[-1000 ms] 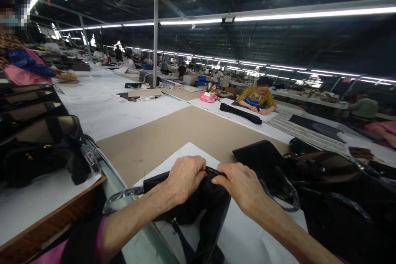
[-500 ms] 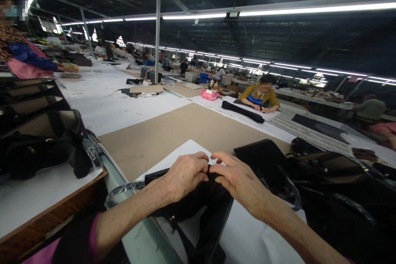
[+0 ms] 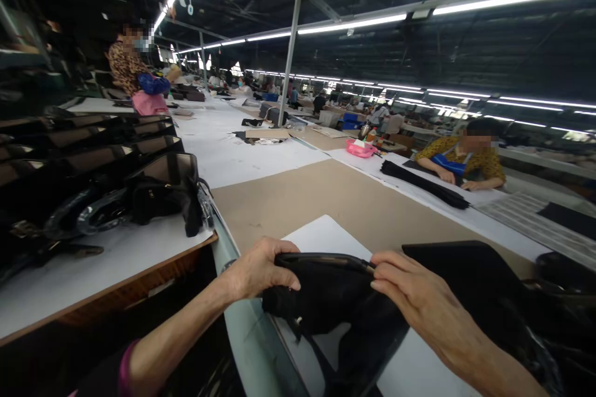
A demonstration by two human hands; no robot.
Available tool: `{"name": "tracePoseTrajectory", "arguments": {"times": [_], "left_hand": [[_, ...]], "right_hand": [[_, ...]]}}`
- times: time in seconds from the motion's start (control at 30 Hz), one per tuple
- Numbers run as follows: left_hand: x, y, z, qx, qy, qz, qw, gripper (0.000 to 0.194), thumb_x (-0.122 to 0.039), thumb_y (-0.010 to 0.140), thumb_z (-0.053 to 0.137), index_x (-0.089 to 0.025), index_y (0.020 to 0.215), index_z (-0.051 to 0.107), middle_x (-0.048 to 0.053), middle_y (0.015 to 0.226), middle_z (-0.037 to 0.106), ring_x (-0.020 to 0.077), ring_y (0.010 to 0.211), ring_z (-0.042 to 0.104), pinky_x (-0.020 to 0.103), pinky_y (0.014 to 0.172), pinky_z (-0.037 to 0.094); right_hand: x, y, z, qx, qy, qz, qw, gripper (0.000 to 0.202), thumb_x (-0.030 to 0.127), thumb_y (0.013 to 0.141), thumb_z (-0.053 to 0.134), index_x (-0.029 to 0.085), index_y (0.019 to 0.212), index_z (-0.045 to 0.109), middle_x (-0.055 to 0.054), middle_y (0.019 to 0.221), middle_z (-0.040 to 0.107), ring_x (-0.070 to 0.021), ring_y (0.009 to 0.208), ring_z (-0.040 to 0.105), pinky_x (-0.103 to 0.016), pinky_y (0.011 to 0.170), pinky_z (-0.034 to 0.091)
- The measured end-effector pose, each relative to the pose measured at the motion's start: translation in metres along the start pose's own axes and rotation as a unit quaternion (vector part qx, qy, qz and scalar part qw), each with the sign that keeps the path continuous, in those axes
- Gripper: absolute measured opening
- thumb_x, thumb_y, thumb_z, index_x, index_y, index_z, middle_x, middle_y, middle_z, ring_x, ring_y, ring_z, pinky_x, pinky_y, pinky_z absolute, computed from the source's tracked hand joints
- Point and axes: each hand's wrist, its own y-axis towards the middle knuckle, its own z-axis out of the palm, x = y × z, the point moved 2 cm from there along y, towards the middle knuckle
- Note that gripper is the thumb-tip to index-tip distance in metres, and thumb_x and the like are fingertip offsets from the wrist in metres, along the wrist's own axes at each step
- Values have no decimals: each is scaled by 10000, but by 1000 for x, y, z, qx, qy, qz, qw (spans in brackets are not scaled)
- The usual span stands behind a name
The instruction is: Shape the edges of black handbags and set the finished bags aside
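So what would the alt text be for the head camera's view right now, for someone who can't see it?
Left hand and right hand grip the upper edge of a black bag-like piece above white paper. Black bags stand at left; a person in yellow works at right.

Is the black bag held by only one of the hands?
No, the left hand and the right hand both grip the black bag by its upper edge.
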Motion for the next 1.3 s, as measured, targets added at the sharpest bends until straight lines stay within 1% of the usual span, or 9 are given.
{"name": "tracePoseTrajectory", "arguments": {"times": [0.13,0.33,0.5,0.67,0.9,1.03,1.13,1.2,1.3], "left_hand": [[4,7,0,-14,-92,17,996,287,-246,567,706,-131,819,634,-31,612,586,115,581,539,194,529,405],[3,3,3,-3,-105,53,993,292,-311,610,706,-109,812,647,-6,643,576,120,600,536,201,545,409],[-6,-1,0,-42,-11,116,992,267,-371,712,624,-124,803,669,17,776,583,142,735,540,203,631,411],[-12,-4,1,-55,59,162,984,303,-396,807,516,-127,773,652,16,745,573,138,738,521,213,669,394],[-15,-8,4,-67,93,196,974,330,-370,867,429,-131,737,614,8,717,556,126,726,510,221,673,375],[-17,-11,6,-68,150,198,966,345,-351,892,378,-145,733,604,8,722,562,121,721,508,222,679,376],[-18,-12,8,-86,229,201,949,276,-328,897,373,-176,909,603,14,774,577,132,756,517,231,698,381],[-20,-11,10,-92,295,206,929,244,-280,897,373,-202,1047,549,18,808,586,144,781,527,242,704,387],[-29,-4,13,-83,404,191,891,208,-243,875,409,-219,1052,514,15,802,592,165,769,544,263,670,393]], "right_hand": [[-5,0,3,-25,-15,2,1000,244,330,866,394,249,829,621,-15,960,612,-154,896,567,-238,786,440],[1,2,5,-23,-28,24,999,270,316,874,353,227,736,568,-34,863,606,-153,795,574,-248,718,440],[5,7,8,-5,-80,56,995,285,307,873,336,223,662,508,-23,722,571,-151,678,550,-256,634,410],[6,8,8,6,-101,76,992,285,299,868,330,219,627,458,-11,694,544,-142,640,535,-250,598,379],[12,12,4,20,-83,114,990,255,252,847,349,211,604,411,3,686,523,-133,622,518,-252,591,336],[14,12,3,20,-80,130,988,270,242,833,363,202,566,351,15,654,499,-118,583,480,-243,559,301],[15,12,3,9,-77,140,987,277,227,821,372,195,549,335,22,634,481,-106,568,463,-239,549,282],[14,12,4,-1,-83,146,986,274,215,812,381,191,542,339,25,626,478,-100,561,456,-238,544,272],[14,12,5,-12,-104,159,982,264,184,789,405,184,530,353,29,607,477,-95,552,449,-238,539,259]]}}
